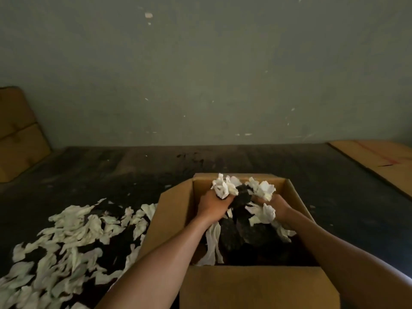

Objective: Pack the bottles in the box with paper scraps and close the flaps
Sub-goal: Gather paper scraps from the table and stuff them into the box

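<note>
An open cardboard box point(252, 286) stands in front of me on the dark floor, its flaps spread outward. Both my hands are inside it near the far wall. My left hand point(211, 205) grips a crumpled wad of white paper scraps point(224, 187). My right hand point(279, 205) grips another wad of white paper scraps point(263, 189). Dark shapes point(243, 228) lie in the box between and below my hands; whether they are bottles I cannot tell. More white scraps lie among them.
A loose pile of white paper scraps point(66, 246) covers the floor left of the box. A folded cardboard box point(20, 134) leans against the wall at far left. Flattened cardboard point(379, 161) lies on the floor at far right.
</note>
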The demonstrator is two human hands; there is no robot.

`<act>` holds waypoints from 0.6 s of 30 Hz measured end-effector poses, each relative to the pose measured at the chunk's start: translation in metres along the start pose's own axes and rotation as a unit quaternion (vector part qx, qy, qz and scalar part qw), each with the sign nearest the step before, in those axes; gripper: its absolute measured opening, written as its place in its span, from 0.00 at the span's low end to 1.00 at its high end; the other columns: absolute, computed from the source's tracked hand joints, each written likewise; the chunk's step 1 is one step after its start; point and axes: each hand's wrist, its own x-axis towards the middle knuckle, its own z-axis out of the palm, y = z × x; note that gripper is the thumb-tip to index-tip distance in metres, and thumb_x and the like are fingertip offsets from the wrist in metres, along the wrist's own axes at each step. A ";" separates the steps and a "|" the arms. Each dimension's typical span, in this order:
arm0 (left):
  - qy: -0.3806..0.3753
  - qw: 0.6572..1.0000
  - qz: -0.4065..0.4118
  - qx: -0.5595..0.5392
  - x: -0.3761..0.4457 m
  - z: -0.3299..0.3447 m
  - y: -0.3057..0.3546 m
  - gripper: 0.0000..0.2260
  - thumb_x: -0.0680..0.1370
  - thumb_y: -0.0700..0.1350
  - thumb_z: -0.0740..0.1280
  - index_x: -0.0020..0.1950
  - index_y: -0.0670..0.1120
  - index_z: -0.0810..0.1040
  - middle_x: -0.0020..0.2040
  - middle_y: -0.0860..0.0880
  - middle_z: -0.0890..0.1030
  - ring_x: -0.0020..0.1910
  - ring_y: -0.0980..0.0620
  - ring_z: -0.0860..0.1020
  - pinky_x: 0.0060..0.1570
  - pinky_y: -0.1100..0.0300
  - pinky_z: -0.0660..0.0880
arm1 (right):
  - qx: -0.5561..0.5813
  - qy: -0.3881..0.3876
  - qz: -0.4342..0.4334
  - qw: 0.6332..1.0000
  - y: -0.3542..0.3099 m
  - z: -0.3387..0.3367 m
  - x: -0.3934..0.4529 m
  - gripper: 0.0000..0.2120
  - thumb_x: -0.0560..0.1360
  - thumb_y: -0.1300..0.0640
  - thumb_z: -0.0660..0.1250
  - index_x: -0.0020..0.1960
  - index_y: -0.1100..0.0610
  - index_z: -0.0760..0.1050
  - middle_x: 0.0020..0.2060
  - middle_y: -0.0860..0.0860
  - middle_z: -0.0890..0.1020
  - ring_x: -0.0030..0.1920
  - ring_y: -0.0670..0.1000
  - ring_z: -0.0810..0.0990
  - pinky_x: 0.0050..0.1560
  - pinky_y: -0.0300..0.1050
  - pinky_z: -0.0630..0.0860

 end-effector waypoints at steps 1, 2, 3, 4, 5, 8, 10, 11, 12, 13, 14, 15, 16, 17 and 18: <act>0.000 0.999 -0.032 0.003 0.002 0.005 -0.010 0.22 0.76 0.60 0.69 0.68 0.54 0.77 0.63 0.52 0.80 0.63 0.48 0.78 0.60 0.55 0.74 | 0.001 -0.028 0.015 1.000 0.007 0.001 0.006 0.18 0.82 0.57 0.61 0.71 0.57 0.67 0.63 0.49 0.73 0.64 0.52 0.73 0.69 0.48 0.67; -0.001 0.998 -0.058 0.003 0.001 0.008 -0.018 0.26 0.74 0.61 0.71 0.70 0.54 0.74 0.65 0.52 0.79 0.64 0.48 0.77 0.61 0.55 0.73 | -0.001 -0.057 0.033 0.998 0.015 0.004 0.013 0.19 0.81 0.56 0.62 0.71 0.55 0.67 0.65 0.49 0.73 0.66 0.53 0.73 0.71 0.52 0.67; -0.004 0.997 -0.083 0.001 0.002 0.011 -0.029 0.31 0.71 0.62 0.73 0.72 0.54 0.71 0.68 0.51 0.77 0.67 0.47 0.75 0.64 0.53 0.72 | -0.009 -0.082 0.045 0.996 0.020 0.006 0.018 0.20 0.80 0.53 0.64 0.71 0.52 0.67 0.66 0.50 0.74 0.66 0.53 0.73 0.71 0.55 0.67; -0.018 0.995 -0.102 0.011 0.004 0.013 -0.038 0.38 0.68 0.63 0.75 0.74 0.54 0.67 0.72 0.50 0.73 0.70 0.46 0.71 0.69 0.50 0.69 | -0.022 -0.100 0.054 0.993 0.027 0.009 0.026 0.22 0.79 0.50 0.66 0.71 0.50 0.68 0.66 0.49 0.75 0.65 0.52 0.74 0.70 0.56 0.68; -0.043 0.992 -0.117 0.034 0.006 0.013 -0.045 0.45 0.65 0.64 0.76 0.77 0.53 0.62 0.76 0.48 0.67 0.74 0.44 0.66 0.73 0.46 0.64 | -0.046 -0.118 0.056 0.990 0.030 0.013 0.033 0.23 0.77 0.47 0.67 0.71 0.49 0.68 0.65 0.49 0.76 0.64 0.51 0.75 0.69 0.55 0.69; -0.144 0.965 -0.178 0.128 0.007 0.013 -0.057 0.62 0.59 0.71 0.76 0.81 0.54 0.43 0.82 0.46 0.46 0.80 0.42 0.47 0.77 0.45 0.51 | -0.101 -0.176 0.034 0.979 0.029 0.027 0.043 0.29 0.74 0.38 0.67 0.72 0.46 0.68 0.66 0.43 0.73 0.66 0.48 0.72 0.72 0.51 0.65; -0.191 0.951 -0.171 0.171 0.005 0.011 -0.056 0.63 0.58 0.73 0.75 0.81 0.54 0.42 0.82 0.47 0.46 0.80 0.42 0.47 0.77 0.45 0.51 | -0.135 -0.209 0.026 0.968 0.027 0.035 0.046 0.27 0.79 0.42 0.63 0.74 0.48 0.64 0.66 0.41 0.68 0.70 0.47 0.66 0.71 0.44 0.59; -0.214 0.944 -0.170 0.183 0.006 0.011 -0.055 0.61 0.60 0.72 0.75 0.81 0.53 0.43 0.82 0.47 0.48 0.80 0.42 0.49 0.77 0.45 0.52 | -0.152 -0.203 0.019 0.967 0.035 0.038 0.054 0.30 0.77 0.37 0.62 0.75 0.47 0.63 0.68 0.40 0.67 0.71 0.47 0.64 0.73 0.45 0.57; -0.232 0.938 -0.178 0.187 0.005 0.009 -0.052 0.58 0.62 0.72 0.73 0.82 0.52 0.46 0.82 0.47 0.50 0.80 0.43 0.51 0.76 0.46 0.54 | -0.161 -0.208 0.021 0.964 0.046 0.041 0.064 0.36 0.72 0.30 0.62 0.75 0.46 0.64 0.71 0.41 0.67 0.73 0.49 0.64 0.74 0.50 0.58; -0.239 0.933 -0.193 0.186 0.007 0.008 -0.052 0.54 0.65 0.73 0.71 0.82 0.52 0.49 0.82 0.47 0.52 0.79 0.44 0.53 0.75 0.48 0.56 | -0.158 -0.212 0.031 0.964 0.065 0.044 0.082 0.43 0.66 0.23 0.60 0.75 0.44 0.64 0.73 0.43 0.67 0.74 0.51 0.65 0.74 0.54 0.61; -0.240 0.931 -0.201 0.185 0.008 0.007 -0.052 0.50 0.68 0.73 0.67 0.81 0.51 0.52 0.81 0.47 0.55 0.79 0.44 0.56 0.74 0.49 0.58 | -0.167 -0.220 0.041 0.960 0.089 0.049 0.104 0.46 0.64 0.21 0.59 0.75 0.44 0.63 0.74 0.45 0.67 0.74 0.53 0.66 0.73 0.56 0.62; -0.233 0.933 -0.203 0.187 0.009 0.006 -0.052 0.46 0.71 0.73 0.63 0.81 0.50 0.55 0.81 0.47 0.57 0.78 0.44 0.58 0.74 0.49 0.59 | -0.181 -0.228 0.045 0.956 0.094 0.050 0.110 0.46 0.65 0.21 0.59 0.76 0.45 0.63 0.75 0.46 0.67 0.73 0.54 0.66 0.73 0.56 0.63; -0.221 0.935 -0.197 0.194 0.010 0.005 -0.052 0.42 0.74 0.71 0.61 0.80 0.49 0.58 0.80 0.46 0.59 0.77 0.44 0.60 0.73 0.49 0.61 | -0.197 -0.243 0.053 0.948 0.086 0.047 0.107 0.44 0.67 0.24 0.59 0.77 0.46 0.62 0.75 0.48 0.66 0.73 0.55 0.66 0.73 0.56 0.62; -0.208 0.937 -0.185 0.210 0.010 0.004 -0.052 0.38 0.77 0.69 0.59 0.80 0.48 0.60 0.80 0.46 0.61 0.77 0.44 0.62 0.72 0.49 0.63 | -0.213 -0.239 0.058 0.946 0.068 0.042 0.093 0.42 0.69 0.26 0.59 0.77 0.48 0.62 0.76 0.50 0.66 0.73 0.55 0.66 0.73 0.56 0.62; -0.199 0.936 -0.172 0.232 0.009 0.003 -0.052 0.34 0.79 0.66 0.58 0.79 0.48 0.61 0.79 0.45 0.63 0.76 0.44 0.64 0.71 0.50 0.64 | -0.234 -0.240 0.058 0.940 0.054 0.038 0.081 0.41 0.71 0.28 0.59 0.77 0.49 0.62 0.76 0.51 0.65 0.73 0.55 0.66 0.73 0.55 0.62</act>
